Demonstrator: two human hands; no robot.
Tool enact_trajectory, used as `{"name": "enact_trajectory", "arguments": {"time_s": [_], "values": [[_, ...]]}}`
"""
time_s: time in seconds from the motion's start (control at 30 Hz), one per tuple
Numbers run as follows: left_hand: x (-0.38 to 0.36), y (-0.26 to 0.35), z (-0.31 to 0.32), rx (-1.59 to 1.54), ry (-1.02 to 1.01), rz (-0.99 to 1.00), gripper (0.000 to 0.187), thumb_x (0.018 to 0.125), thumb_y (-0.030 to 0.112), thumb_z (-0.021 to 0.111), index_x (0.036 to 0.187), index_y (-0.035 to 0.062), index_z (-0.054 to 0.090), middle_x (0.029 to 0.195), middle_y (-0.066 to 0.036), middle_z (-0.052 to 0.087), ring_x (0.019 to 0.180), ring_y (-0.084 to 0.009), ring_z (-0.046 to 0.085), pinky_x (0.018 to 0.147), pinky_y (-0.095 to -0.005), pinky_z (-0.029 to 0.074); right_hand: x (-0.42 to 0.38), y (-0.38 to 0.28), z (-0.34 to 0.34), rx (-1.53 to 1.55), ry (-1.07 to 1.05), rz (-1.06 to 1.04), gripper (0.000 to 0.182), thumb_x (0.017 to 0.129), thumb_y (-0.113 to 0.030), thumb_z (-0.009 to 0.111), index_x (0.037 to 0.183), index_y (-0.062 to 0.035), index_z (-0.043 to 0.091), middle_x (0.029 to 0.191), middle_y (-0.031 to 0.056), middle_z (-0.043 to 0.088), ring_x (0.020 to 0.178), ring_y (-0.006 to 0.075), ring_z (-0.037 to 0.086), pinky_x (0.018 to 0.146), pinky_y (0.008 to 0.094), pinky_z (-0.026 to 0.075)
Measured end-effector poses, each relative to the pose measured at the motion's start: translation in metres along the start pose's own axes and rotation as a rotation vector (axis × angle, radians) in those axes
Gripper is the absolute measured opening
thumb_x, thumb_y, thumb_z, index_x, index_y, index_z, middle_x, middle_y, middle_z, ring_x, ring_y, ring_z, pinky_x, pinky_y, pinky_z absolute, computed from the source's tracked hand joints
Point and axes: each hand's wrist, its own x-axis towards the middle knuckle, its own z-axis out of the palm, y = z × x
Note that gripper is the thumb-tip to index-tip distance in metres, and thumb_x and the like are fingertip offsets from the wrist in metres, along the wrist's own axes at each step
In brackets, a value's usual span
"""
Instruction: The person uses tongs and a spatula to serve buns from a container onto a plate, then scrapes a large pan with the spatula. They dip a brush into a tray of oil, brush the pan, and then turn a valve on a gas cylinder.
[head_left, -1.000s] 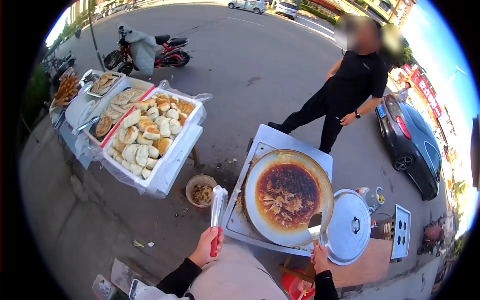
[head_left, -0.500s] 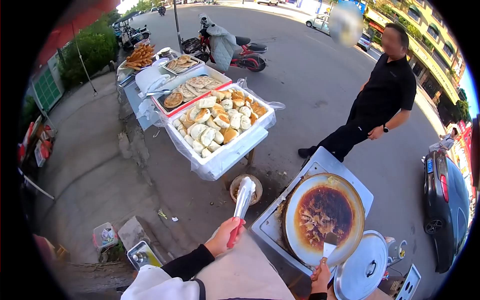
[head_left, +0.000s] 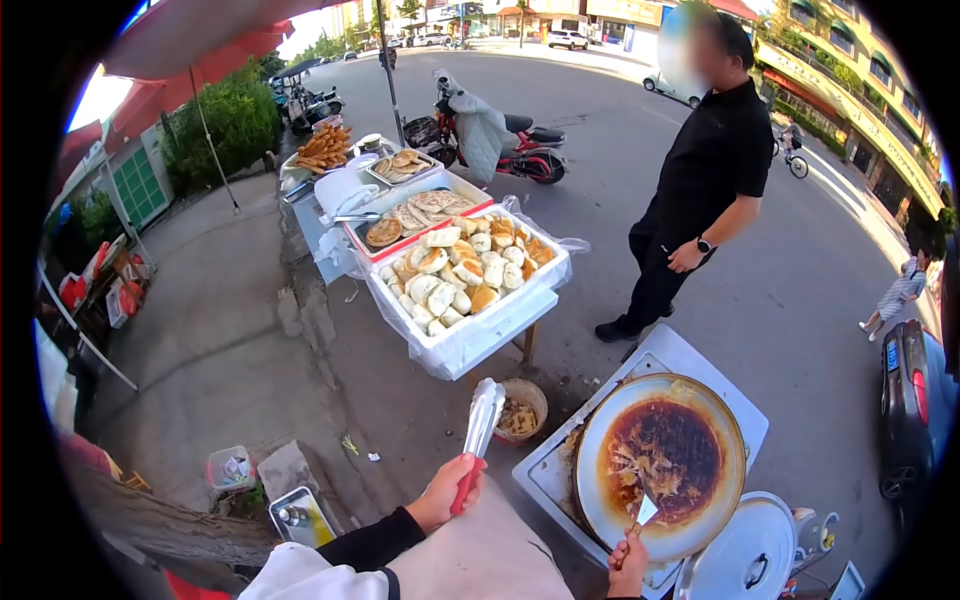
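My left hand (head_left: 445, 492) grips the red handle of metal tongs (head_left: 478, 430), whose closed jaws point up toward a small bucket of scraps (head_left: 522, 409). My right hand (head_left: 628, 564) holds a metal scraper (head_left: 643, 513), its blade resting on the near side of a large round pan (head_left: 660, 462). The pan's middle is covered with dark burnt crust and pale scraps. The pan sits on a white metal stove top (head_left: 545, 470).
A white box of buns (head_left: 462, 278) and trays of flatbreads (head_left: 412, 214) stand on tables to the left. A silver pan lid (head_left: 750, 553) lies at the right. A person in black (head_left: 700, 180) stands beyond the pan. Scooter (head_left: 495, 140) and parked car (head_left: 915, 400) are farther off.
The view has swung left and up, so the pan and lid sit lower right. The scraper blade has shifted slightly across the pan. The tongs stay in my left hand.
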Motion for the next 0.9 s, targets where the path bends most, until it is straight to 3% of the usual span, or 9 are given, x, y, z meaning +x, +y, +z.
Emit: {"name": "enact_trajectory", "arguments": {"time_s": [0.33, 0.4, 0.47, 0.73, 0.8, 0.9], "values": [[0.007, -0.016, 0.023, 0.014, -0.053, -0.021, 0.038, 0.096, 0.042, 0.041, 0.104, 0.0054, 0.049, 0.075, -0.007, 0.055, 0.048, -0.013, 0.045, 0.042, -0.0255, 0.035, -0.009, 0.001, -0.032, -0.061, 0.005, -0.033, 0.022, 0.089, -0.024, 0.056, 0.104, -0.0079, 0.053, 0.057, -0.0016, 0.044, 0.042, 0.008, 0.037, 0.038, 0.023, 0.03], [0.007, -0.019, 0.025, 0.012, -0.084, 0.007, 0.038, 0.096, 0.041, 0.041, 0.104, 0.0054, 0.049, 0.075, -0.007, 0.056, 0.048, -0.0131, 0.045, 0.042, -0.0255, 0.036, -0.009, 0.002, -0.038, -0.186, -0.019, -0.06, 0.021, 0.089, -0.032, 0.059, 0.094, -0.0124, 0.053, 0.059, -0.0036, 0.041, 0.04, 0.0083, 0.035, 0.032, 0.0217, 0.027], [0.008, -0.02, 0.027, 0.006, -0.115, 0.03, 0.038, 0.096, 0.041, 0.041, 0.104, 0.0055, 0.049, 0.075, -0.007, 0.057, 0.047, -0.0132, 0.045, 0.042, -0.0255, 0.036, -0.013, 0.0, -0.036, -0.218, 0.017, -0.082, 0.018, 0.088, -0.03, 0.059, 0.093, -0.0129, 0.053, 0.059, -0.0036, 0.041, 0.039, 0.0079, 0.034, 0.032, 0.0216, 0.027], [-0.011, -0.017, 0.027, 0.043, 0.009, 0.107, 0.034, 0.097, 0.037, 0.041, 0.101, 0.0048, 0.049, 0.074, -0.007, 0.057, 0.045, -0.0125, 0.044, 0.04, -0.0249, 0.034, -0.012, -0.003, -0.024, -0.164, 0.102, 0.015, 0.013, 0.088, -0.027, 0.061, 0.088, -0.0151, 0.055, 0.058, -0.0048, 0.039, 0.039, 0.006, 0.033, 0.033, 0.0197, 0.025], [-0.013, -0.009, 0.021, 0.043, 0.047, 0.109, 0.033, 0.098, 0.037, 0.04, 0.101, 0.0049, 0.049, 0.073, -0.007, 0.056, 0.045, -0.0122, 0.044, 0.04, -0.0246, 0.034, 0.0, -0.002, -0.03, -0.123, 0.031, 0.017, 0.021, 0.089, -0.023, 0.055, 0.103, -0.0083, 0.054, 0.057, -0.0021, 0.044, 0.041, 0.0079, 0.037, 0.037, 0.0228, 0.03], [-0.008, 0.005, 0.016, -0.022, 0.109, 0.075, 0.028, 0.096, 0.034, 0.045, 0.098, 0.0065, 0.05, 0.07, -0.004, 0.053, 0.046, -0.0105, 0.043, 0.04, -0.0235, 0.033, 0.006, 0.0, -0.028, -0.137, 0.039, 0.0, 0.02, 0.088, -0.023, 0.056, 0.103, -0.009, 0.054, 0.057, -0.0029, 0.044, 0.041, 0.0075, 0.037, 0.037, 0.0226, 0.03]]}}
